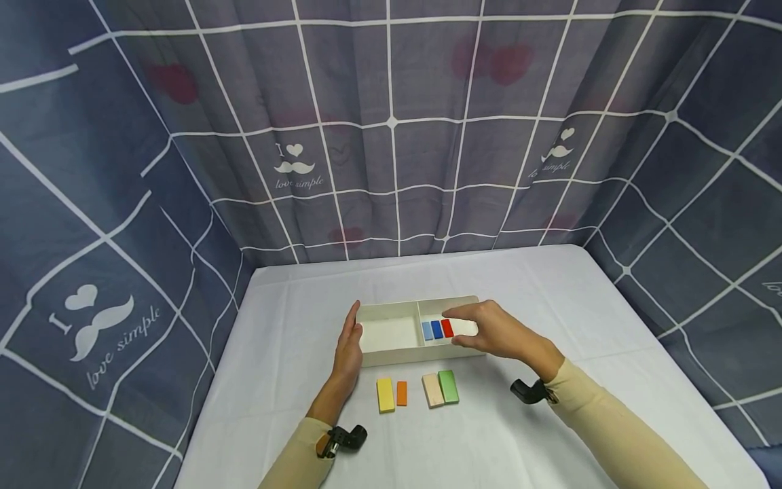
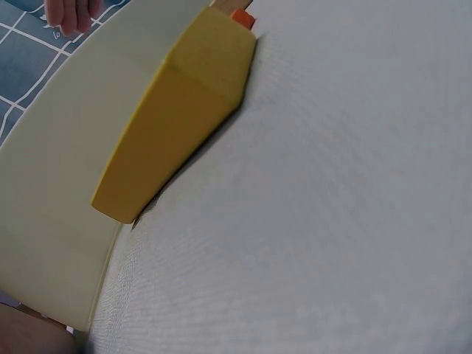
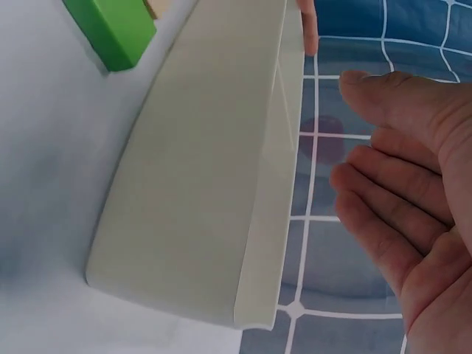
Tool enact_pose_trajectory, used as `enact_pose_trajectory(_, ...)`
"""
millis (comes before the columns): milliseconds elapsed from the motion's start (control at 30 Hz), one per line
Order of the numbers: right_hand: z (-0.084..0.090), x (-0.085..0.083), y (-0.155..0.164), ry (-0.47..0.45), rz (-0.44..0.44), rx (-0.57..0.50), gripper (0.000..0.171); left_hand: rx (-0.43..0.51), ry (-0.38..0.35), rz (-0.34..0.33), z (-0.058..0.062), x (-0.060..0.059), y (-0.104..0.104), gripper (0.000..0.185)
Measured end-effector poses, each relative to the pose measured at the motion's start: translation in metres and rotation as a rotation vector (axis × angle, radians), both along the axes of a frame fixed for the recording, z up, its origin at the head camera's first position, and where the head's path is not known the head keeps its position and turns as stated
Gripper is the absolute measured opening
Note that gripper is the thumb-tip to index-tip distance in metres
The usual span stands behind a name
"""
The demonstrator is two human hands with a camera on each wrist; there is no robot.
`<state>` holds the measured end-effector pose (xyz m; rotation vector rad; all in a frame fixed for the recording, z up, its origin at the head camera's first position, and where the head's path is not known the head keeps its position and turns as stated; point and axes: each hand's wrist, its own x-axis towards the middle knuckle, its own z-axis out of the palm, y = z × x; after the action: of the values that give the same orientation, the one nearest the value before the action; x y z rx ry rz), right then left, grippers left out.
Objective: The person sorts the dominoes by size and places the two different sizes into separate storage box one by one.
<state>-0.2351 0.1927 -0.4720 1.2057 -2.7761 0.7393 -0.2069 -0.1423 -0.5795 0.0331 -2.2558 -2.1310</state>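
Observation:
A white two-compartment box [image 1: 391, 354] lies on the table. My left hand [image 1: 348, 354] is at its left end, fingers straight along the outer wall. Over the right compartment is my right hand [image 1: 497, 331], thumb and forefinger apart and nothing between them in the right wrist view. Near those fingertips, a red block [image 1: 448, 328], a blue block [image 1: 436, 329] and a light blue block [image 1: 427, 331] lie side by side in that compartment, close to the divider [image 1: 419, 322]. The left compartment [image 1: 389, 331] shows its bare floor.
In front of the box lie a yellow block [image 1: 385, 395], a smaller orange block [image 1: 401, 393], a beige block [image 1: 433, 390] and a green block [image 1: 449, 386], the last two side by side. A white cloth covers the table [image 1: 293, 319]. Dark checked curtains [image 1: 427, 156] surround it.

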Motion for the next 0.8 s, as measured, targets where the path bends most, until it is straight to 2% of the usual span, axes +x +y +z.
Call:
enact_pose_trajectory(267,-0.004,0.011,-0.003,-0.012,0.033,-0.022,0.045,0.009,-0.011,-0.005,0.0,0.001,0.0,0.055)
enact_pose_trajectory(567,-0.01,0.025,-0.011,-0.033,0.046,-0.059,0.05,0.002,0.003,-0.006,0.0,0.0,-0.001,0.056)
enact_pose_trajectory(800,-0.023,0.036,-0.016,-0.069,0.056,-0.092,0.053,-0.006,0.016,-0.014,0.001,0.001,0.001,0.056)
